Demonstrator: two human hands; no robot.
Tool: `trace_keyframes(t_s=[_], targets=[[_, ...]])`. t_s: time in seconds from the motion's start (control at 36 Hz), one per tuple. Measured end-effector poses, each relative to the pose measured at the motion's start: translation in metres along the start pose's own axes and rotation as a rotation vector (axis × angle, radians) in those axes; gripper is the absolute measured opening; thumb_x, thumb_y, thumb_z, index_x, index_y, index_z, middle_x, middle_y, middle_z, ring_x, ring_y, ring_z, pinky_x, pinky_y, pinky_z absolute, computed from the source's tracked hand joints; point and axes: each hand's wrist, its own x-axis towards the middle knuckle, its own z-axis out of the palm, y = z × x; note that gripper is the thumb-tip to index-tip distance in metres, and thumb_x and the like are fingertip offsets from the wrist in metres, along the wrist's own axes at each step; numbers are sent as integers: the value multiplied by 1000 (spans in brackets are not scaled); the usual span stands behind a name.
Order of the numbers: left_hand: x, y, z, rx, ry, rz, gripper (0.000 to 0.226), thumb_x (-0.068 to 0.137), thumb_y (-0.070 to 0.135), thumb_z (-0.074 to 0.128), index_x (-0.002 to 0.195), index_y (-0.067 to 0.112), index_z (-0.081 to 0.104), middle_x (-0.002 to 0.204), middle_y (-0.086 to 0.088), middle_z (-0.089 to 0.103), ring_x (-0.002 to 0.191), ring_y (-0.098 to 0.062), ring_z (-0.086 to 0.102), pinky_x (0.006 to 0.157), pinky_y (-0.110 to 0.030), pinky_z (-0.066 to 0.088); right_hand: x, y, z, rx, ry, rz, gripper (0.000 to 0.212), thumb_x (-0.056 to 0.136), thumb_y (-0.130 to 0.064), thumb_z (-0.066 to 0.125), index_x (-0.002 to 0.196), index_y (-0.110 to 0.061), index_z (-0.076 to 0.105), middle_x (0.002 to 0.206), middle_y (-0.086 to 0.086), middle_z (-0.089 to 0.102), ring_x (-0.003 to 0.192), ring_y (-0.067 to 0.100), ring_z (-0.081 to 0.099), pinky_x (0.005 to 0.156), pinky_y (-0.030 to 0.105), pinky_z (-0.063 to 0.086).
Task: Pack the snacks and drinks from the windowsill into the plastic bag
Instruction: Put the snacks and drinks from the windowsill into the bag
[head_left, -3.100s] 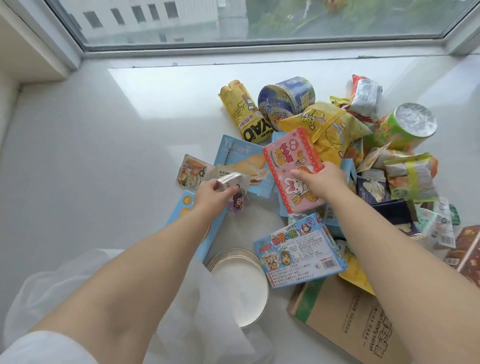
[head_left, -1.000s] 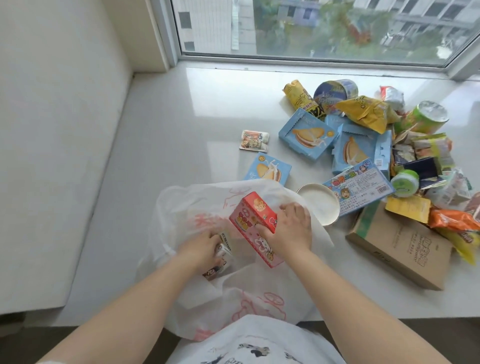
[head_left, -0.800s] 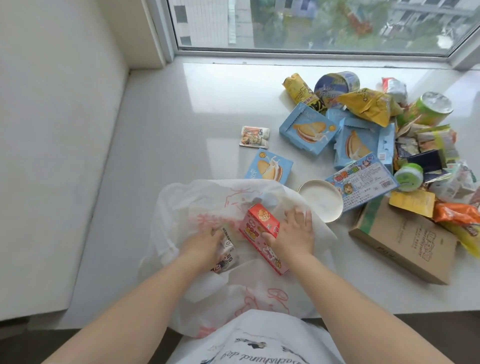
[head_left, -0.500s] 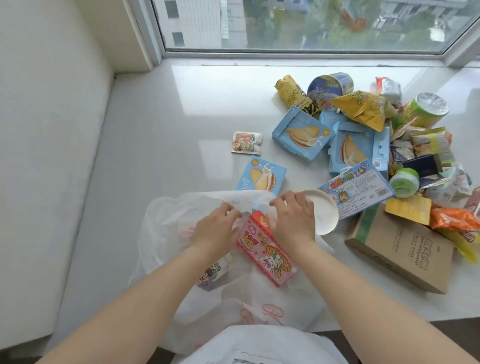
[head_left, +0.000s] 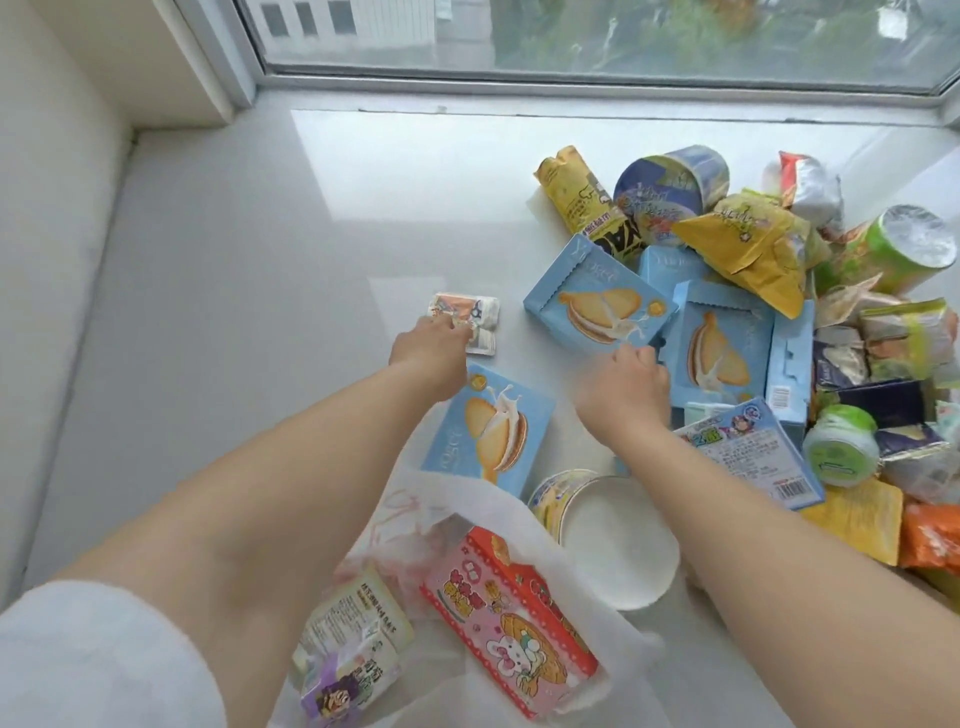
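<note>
The white plastic bag (head_left: 519, 506) lies open at the near edge of the windowsill. A pink-red snack box (head_left: 511, 626) and a small drink carton (head_left: 348, 652) lie inside it. My left hand (head_left: 434, 345) reaches forward, its fingertips touching a small flat packet (head_left: 480, 317). My right hand (head_left: 626, 387) is blurred, with its fingers curled at the near edge of a blue biscuit box (head_left: 592, 296); a grip does not show. Another blue biscuit box (head_left: 491, 428) lies between my forearms.
A pile of snacks fills the right side: a third blue box (head_left: 719, 338), yellow bags (head_left: 753, 244), a green can (head_left: 893, 244), a round blue tub (head_left: 670, 179), a white-lidded tub (head_left: 618, 540) and a small green cup (head_left: 839, 447). A wall runs along the left.
Both hands have let go of the pink-red box and the drink carton, which now lie in the bag. Both hands have moved forward to the packet and the blue box.
</note>
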Motion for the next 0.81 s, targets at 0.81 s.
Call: trace_keyframes(t_s=[0.81], targets=[[44,-34,39,-544,-115,-399,36,78,54,65,69,23,51,92,-1,64,93,-22,59,70,-27,40,87,33,12,471,-75,358,77,74,-47,74,132,-9,42,131,12,54,122,31,50,93,39,42]])
